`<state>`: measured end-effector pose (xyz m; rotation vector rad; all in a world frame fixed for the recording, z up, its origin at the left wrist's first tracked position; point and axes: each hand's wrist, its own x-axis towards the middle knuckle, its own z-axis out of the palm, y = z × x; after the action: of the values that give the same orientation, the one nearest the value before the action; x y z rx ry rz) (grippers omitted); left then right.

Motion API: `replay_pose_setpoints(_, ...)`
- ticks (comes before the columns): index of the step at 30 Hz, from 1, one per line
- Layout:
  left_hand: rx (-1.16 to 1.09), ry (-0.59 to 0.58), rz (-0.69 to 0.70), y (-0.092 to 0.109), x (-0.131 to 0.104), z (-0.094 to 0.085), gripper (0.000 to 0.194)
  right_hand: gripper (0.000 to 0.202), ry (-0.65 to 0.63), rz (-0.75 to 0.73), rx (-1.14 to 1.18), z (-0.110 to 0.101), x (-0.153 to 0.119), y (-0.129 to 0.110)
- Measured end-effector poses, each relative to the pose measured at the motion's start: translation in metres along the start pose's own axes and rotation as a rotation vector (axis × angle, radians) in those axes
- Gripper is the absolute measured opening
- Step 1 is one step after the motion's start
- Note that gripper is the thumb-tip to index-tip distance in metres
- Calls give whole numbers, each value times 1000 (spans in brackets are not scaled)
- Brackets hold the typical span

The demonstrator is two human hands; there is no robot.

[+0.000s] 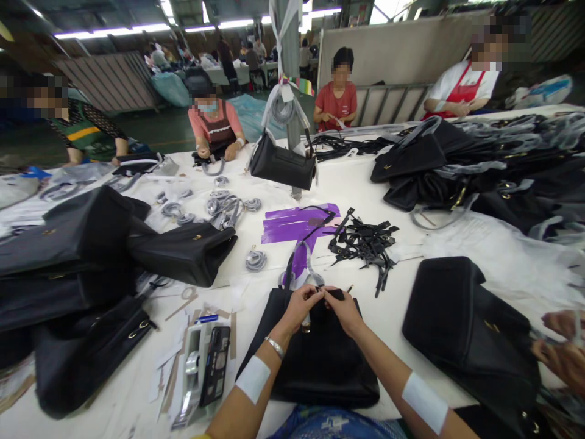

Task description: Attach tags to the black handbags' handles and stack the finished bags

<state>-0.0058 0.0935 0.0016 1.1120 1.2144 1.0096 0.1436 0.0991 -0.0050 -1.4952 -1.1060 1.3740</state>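
In front of me a black handbag [326, 366] lies on the white table, its top edge facing away. One of its handles [315, 268] is wrapped in clear-grey film and stands up beyond the top edge. My left hand [301, 306] is closed in a pinch over the bag's top; what lies between its fingertips is hidden. Close beside it, almost touching, my right hand [342, 310] pinches a short black leather strap [337, 294]. A small metal fitting [306, 323] shows on the bag below my left fingers.
Black straps [365, 241] lie heaped beyond the bag, beside purple tape [292, 225]. Black bags [68, 244] are piled left, more [466, 152] right. A tape dispenser [201, 366] stands left. A small bag [283, 161] hangs at a post. A co-worker's hands [562, 347] are at right.
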Motion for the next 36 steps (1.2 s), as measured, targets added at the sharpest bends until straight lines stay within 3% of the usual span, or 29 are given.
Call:
replay_pose_setpoints(6, -156, 29, -82, 6, 2, 4, 34, 41, -132, -37, 209, -10, -4, -11)
replay_pose_setpoints(12, -113, 107, -88, 12, 4, 6, 38, 43, -137, -126, 38, -23, -3, -16)
replay_pose_setpoints(18, -187, 177, -176, 19, 2, 13, 42, 37, -200, -130, 63, -23, -1, -15)
replay_pose_setpoints(24, -220, 143, -134, 15, 1, 17, 37, 29, -127, -222, -282, -24, -5, -15)
replay_pose_setpoints(29, -38, 107, -37, 10, 3, 13, 31, 31, -149, -298, -509, -27, -5, -16)
replay_pose_setpoints(32, -19, 87, 12, 10, 4, 11, 30, 31, -126, -259, -402, -27, -4, -18)
replay_pose_setpoints(36, -162, 77, -52, 11, 5, 12, 28, 37, -80, -79, -76, -22, -4, -16)
